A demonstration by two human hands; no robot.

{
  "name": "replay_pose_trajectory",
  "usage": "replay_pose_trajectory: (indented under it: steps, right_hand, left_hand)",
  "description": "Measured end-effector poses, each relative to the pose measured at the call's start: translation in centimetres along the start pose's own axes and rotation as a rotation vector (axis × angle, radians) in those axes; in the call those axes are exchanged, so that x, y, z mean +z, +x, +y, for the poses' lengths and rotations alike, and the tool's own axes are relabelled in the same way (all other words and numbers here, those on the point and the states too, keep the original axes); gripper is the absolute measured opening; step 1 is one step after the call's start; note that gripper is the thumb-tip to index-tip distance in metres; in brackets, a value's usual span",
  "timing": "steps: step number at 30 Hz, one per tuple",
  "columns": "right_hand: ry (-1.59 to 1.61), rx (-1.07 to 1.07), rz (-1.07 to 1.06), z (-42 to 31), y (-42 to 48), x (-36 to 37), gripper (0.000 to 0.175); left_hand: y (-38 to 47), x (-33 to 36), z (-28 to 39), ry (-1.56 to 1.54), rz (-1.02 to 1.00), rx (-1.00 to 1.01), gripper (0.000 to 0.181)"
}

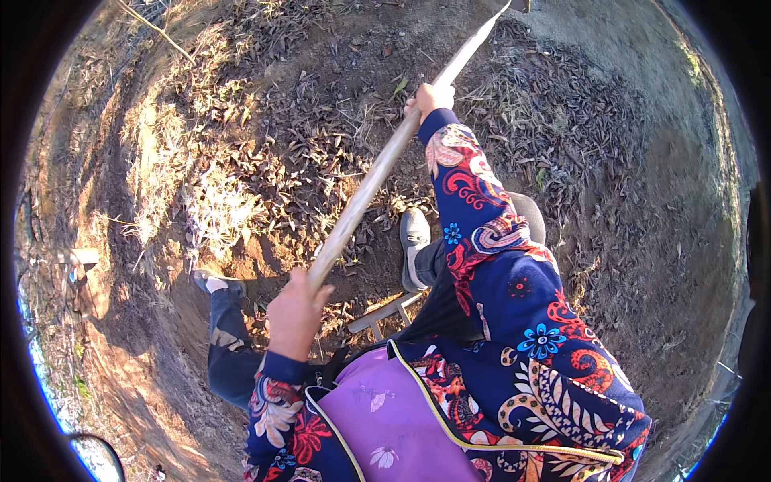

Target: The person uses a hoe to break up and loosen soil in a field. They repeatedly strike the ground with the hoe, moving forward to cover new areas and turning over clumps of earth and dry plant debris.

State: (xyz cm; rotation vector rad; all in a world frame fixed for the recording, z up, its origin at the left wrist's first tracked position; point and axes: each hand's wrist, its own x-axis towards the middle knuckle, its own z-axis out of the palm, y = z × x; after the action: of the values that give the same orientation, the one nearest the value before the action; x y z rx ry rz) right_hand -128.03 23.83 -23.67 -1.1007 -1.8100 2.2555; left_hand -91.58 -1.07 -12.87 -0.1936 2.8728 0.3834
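Note:
A long pale wooden pole (373, 181) runs slantwise from the lower middle to the top of the view. My left hand (295, 316) is closed round its lower end. Farther up, my right hand (432, 99) grips the same pole, with the arm stretched out. At the top edge, the pole's far end meets a small dark piece (520, 5), mostly cut off by the frame, so I cannot tell what it is. Dry leaves and bare soil lie under the pole.
Dry leaves (301, 144) and grass cover the sloping ground. A wooden frame-like piece (385, 313) lies between my legs, near my shoe (415, 235). My other shoe (220, 283) is farther left. A thin stick (158, 30) lies at upper left.

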Motion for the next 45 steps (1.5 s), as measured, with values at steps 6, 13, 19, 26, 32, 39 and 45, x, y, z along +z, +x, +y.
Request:
replay_pose_trajectory:
  steps: [6,13,19,26,32,39,45]
  right_hand:
    - [-0.665,-0.168,0.183,2.0,7.2,-5.9,0.037]
    - [-2.13,-0.68,-0.168,5.4,6.3,-5.7,0.035]
    - [-2.174,-0.568,-0.364,5.1,3.7,-4.7,0.033]
    - [-0.327,0.046,0.056,11.5,-2.4,-1.4,0.047]
    - [-0.214,0.098,-0.147,11.4,-7.1,0.3,0.042]
    - [-0.362,-0.133,0.185,2.3,4.9,-6.6,0.036]
    - [-1.636,-0.437,0.126,4.8,8.4,-12.0,0.025]
  left_hand:
    - [10.9,2.4,11.4,-0.66,-0.57,0.095,0.042]
    - [5.9,3.2,5.6,-0.892,-0.804,-0.11,0.041]
    - [-3.1,-1.4,-1.0,-1.238,-0.985,-0.42,0.059]
    - [-12.5,-4.2,-8.1,-0.824,-0.67,-0.422,0.045]
    - [-13.4,-1.6,-7.9,-0.544,-0.373,-0.282,0.043]
    - [1.3,1.7,3.1,-0.629,-0.555,-0.083,0.046]
    - [-2.3,-1.4,1.9,-0.604,-0.748,-0.106,0.044]
